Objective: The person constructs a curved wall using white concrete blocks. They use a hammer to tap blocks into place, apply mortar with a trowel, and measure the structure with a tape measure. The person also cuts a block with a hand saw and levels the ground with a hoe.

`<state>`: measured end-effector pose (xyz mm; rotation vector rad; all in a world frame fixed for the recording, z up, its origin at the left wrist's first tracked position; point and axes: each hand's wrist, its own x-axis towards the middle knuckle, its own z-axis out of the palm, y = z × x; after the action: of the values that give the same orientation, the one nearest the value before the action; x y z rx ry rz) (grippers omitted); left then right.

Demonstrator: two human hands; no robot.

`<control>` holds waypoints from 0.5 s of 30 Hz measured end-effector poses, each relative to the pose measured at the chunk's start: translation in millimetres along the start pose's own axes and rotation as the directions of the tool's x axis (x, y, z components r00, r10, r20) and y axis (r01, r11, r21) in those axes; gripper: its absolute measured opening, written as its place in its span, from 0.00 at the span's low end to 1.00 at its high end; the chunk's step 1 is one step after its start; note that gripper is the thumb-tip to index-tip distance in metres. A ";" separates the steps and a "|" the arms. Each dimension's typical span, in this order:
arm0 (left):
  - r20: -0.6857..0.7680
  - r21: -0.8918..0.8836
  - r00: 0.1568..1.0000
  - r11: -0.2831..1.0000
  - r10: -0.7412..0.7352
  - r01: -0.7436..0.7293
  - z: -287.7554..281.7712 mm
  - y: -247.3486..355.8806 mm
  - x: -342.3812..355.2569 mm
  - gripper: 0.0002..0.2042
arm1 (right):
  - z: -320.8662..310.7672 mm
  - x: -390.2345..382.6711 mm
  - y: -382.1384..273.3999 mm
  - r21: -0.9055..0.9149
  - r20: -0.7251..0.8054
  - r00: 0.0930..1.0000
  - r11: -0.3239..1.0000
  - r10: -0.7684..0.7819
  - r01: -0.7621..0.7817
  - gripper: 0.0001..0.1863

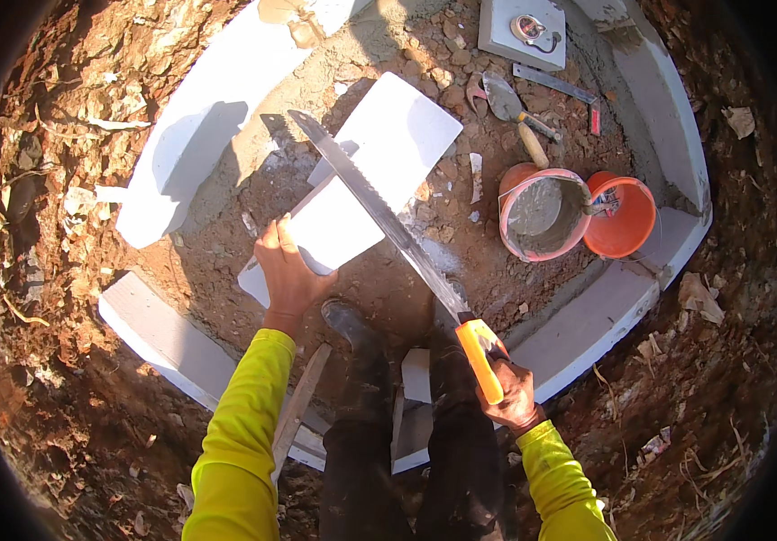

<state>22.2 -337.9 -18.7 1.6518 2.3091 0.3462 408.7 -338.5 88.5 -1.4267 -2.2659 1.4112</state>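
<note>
My right hand (507, 394) is wrapped round the orange handle of a long hand saw (372, 191). Its toothed metal blade slants up and to the left across a white lightweight concrete block (339, 225). My left hand (291, 272) grips the near left end of that block, thumb and fingers spread along its edge. Beyond the blade lies a bright white block face (406, 135); whether it belongs to the same block I cannot tell, since the saw covers the line between them.
Orange buckets (621, 216), one holding wet mortar (534, 207), stand to the right. Beyond them lie a trowel (501, 96), a metal square (555, 83) and a tape measure (527, 28) on a block. A low block wall (587, 316) curves round my boots (350, 325); loose earth lies outside.
</note>
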 end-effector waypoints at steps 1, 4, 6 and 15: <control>-0.052 -0.003 0.998 0.999 0.035 -0.035 6.5 -3.4 -1.1 0.54 | -2.3 10.6 6.6 -0.045 0.026 0.999 0.999 -0.019 0.020 0.09; 0.042 -0.044 0.995 0.995 -0.092 0.094 15.1 -3.9 -9.3 0.55 | 7.8 46.8 38.1 0.050 0.046 0.999 0.999 -0.021 0.019 0.16; 0.000 -0.015 0.996 0.996 -0.093 0.093 19.4 -5.7 -15.2 0.55 | 13.5 77.1 52.7 -0.007 0.081 0.996 1.000 -0.020 0.020 0.15; 0.035 -0.028 0.981 0.982 -0.188 0.189 18.5 -8.6 -30.1 0.60 | -7.3 92.7 44.9 -0.094 0.195 0.978 0.991 -0.072 0.091 0.10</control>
<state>30.6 -368.7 -36.4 1.3986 2.3986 0.3098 390.7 -258.1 26.3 -1.2569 -2.5164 1.4851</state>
